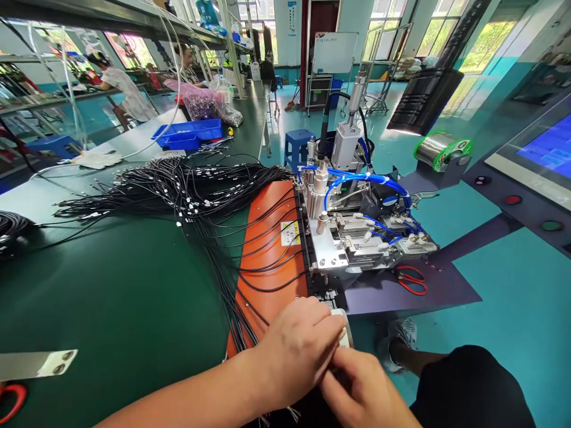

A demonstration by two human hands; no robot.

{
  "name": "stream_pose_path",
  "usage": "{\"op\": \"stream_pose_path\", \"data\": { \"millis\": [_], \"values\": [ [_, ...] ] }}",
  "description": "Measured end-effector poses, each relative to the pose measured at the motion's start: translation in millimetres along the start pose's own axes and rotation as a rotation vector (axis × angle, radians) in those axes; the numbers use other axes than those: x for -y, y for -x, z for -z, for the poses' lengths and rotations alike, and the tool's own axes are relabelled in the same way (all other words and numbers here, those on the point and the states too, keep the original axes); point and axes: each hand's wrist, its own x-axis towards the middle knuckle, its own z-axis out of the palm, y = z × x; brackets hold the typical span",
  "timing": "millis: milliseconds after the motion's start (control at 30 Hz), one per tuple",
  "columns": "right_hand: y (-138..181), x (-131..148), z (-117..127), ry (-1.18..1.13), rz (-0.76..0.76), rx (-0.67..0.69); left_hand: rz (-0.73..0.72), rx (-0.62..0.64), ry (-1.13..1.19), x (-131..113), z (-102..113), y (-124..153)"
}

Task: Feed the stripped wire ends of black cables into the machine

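My left hand (301, 342) is closed at the near end of the orange sloped panel (267, 238), with its fingers curled down. Close against it, my right hand (361, 386) pinches with thumb and finger. Whatever the two hands hold between them is hidden by the fingers. A pale rounded machine part (343, 327) shows just behind the left fingers. Black cables (218, 267) run down over the panel's edge and pass under my left forearm. Some frayed wire ends (292, 413) show below that forearm. Several single cables lead across the panel into the soldering machine (357, 232).
A thick cable bundle (178, 184) lies on the green mat (111, 285). Red-handled scissors (411, 279) lie on the machine's dark plate. A solder spool (441, 150), a screen (548, 148) and a blue tray (187, 134) stand farther off. A co-worker (125, 89) sits at back left.
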Motion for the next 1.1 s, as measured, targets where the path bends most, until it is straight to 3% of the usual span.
{"op": "stream_pose_path", "data": {
  "millis": [167, 300, 400, 700, 900, 1100],
  "values": [
    [-8, -1, 31, -0.063, -0.044, -0.123, 0.042, 0.011, 0.125, 7, 2, -2],
    [-12, -6, 42, -0.083, -0.086, -0.190, 0.069, 0.042, 0.237, 12, 6, -4],
    [-12, -11, 43, -0.104, -0.094, -0.238, 0.077, 0.044, 0.254, 16, 4, -5],
    [-8, -23, 40, -0.241, -0.131, -0.392, 0.086, -0.184, 0.199, 28, -21, -4],
    [-7, -30, 40, -0.266, -0.117, -0.433, 0.122, -0.171, 0.208, 27, -21, -2],
    [-10, -29, 38, -0.151, 0.004, -0.487, 0.178, -0.163, 0.190, 28, -22, -2]
  ]
}}
